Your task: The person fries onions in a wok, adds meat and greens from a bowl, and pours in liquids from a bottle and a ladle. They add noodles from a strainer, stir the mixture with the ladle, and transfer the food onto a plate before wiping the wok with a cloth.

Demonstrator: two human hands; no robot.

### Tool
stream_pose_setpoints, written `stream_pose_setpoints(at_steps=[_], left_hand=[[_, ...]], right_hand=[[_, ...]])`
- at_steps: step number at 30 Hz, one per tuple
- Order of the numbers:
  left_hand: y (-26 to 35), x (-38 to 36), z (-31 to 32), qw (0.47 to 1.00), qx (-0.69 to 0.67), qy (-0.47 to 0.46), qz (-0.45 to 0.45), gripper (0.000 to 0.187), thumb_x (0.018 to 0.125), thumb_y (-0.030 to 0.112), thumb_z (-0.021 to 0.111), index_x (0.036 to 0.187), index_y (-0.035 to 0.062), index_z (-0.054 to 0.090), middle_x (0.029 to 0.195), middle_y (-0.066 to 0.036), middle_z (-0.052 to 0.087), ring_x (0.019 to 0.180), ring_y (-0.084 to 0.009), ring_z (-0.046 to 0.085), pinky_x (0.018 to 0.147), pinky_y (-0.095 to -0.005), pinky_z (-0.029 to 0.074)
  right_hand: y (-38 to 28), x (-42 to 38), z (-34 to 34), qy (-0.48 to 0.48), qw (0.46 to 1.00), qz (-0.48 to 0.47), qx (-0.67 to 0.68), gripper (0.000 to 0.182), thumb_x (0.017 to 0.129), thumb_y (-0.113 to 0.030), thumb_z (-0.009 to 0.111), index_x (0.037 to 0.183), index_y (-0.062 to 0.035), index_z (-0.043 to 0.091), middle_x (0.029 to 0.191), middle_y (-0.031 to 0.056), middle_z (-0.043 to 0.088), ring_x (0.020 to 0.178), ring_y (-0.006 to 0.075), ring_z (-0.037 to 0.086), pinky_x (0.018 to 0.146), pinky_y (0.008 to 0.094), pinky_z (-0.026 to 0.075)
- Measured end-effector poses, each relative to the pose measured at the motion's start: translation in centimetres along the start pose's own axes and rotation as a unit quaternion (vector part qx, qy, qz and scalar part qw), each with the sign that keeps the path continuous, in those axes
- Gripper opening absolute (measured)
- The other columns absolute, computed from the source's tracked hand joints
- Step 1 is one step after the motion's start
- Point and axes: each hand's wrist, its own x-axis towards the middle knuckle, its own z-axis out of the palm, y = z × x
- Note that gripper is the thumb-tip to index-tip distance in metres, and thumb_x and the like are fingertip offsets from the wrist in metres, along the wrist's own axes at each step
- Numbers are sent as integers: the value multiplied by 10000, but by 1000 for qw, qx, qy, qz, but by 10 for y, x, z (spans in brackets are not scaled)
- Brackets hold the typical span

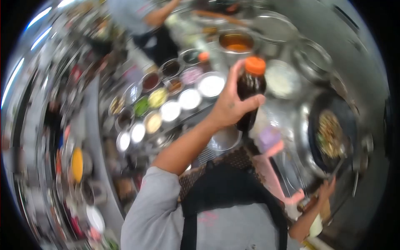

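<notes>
My left hand [228, 104] is closed round a dark bottle [251, 85] with an orange cap, held up over the counter. Low on the right, my right hand [326, 191] is at the end of a metal utensil [339, 164], its fingers wrapped round the handle. The utensil's head reaches into a black wok [351, 125], where a heap of cooked food [330, 134] lies. The food looks like noodles or shreds with green bits; blur hides the detail.
Ingredient containers [158, 98] stand in rows at centre left. Behind the bottle are a pot of orange-brown liquid [236, 42] and a bowl of white contents [282, 79]. A pink-edged tray [271, 179] lies before my body. Another person [135, 16] stands at the top left.
</notes>
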Motion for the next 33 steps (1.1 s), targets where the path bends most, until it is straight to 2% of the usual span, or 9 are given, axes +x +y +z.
stream_pose_setpoints(at_steps=[3,6,9,14,20,22,24,30,33], left_hand=[[48,-44,-107,980,159,121,-3,899,763,290,790,1457,3,297,1320,-164,489,1228,-257,485,1060,-369,369],[81,-86,-192,928,269,256,-40,778,762,264,801,1377,14,395,1190,-111,556,1096,-208,561,971,-347,441],[80,-127,-270,873,339,350,-11,673,772,192,800,1317,18,445,1104,-87,577,1020,-179,583,924,-318,460],[38,-189,-401,708,527,471,10,637,769,197,808,1266,3,460,1078,-103,556,967,-197,565,894,-320,446],[-18,-228,-497,662,528,532,-4,762,744,231,822,1333,-41,423,1230,-208,540,1111,-329,553,1002,-403,404],[-54,-248,-539,561,628,534,-77,773,740,263,830,1324,-61,439,1260,-227,541,1165,-348,518,1064,-435,355],[-77,-258,-565,722,487,490,-34,680,747,277,838,1239,-48,498,1233,-187,554,1150,-312,532,1040,-395,387],[-133,-290,-608,632,618,442,-153,681,816,363,788,1219,-94,485,1155,-240,578,1063,-358,585,968,-430,453],[-126,-303,-608,722,567,364,-160,592,876,378,710,1213,-75,531,1108,-238,608,1028,-362,584,938,-425,456]], right_hand=[[40,13,2,-18,993,81,-88,575,850,-123,562,1412,-42,474,857,123,585,655,188,556,582,343,473],[1,7,7,-20,986,162,20,595,854,-140,555,1436,-63,459,693,74,536,531,141,507,490,307,433],[14,10,13,11,990,136,26,607,859,-138,538,1456,-82,440,613,55,486,455,132,468,439,307,410],[23,12,12,11,995,103,8,604,860,-140,542,1453,-86,438,640,60,500,462,132,480,414,317,409],[8,20,0,-33,978,197,61,560,867,-91,523,1424,-84,463,732,54,541,475,129,482,409,293,393],[29,36,0,-58,969,202,133,513,900,-68,537,1409,-78,481,750,31,605,539,112,522,448,271,414],[-6,36,-11,-73,954,238,165,467,902,-83,546,1369,-80,529,759,36,624,542,107,532,462,262,421],[-154,21,-48,-147,976,154,42,505,829,-59,519,1334,-53,549,598,35,549,455,110,506,423,281,422],[-161,24,-55,-193,976,74,66,528,795,-52,526,1323,-43,547,610,41,558,475,124,537,436,297,444]])
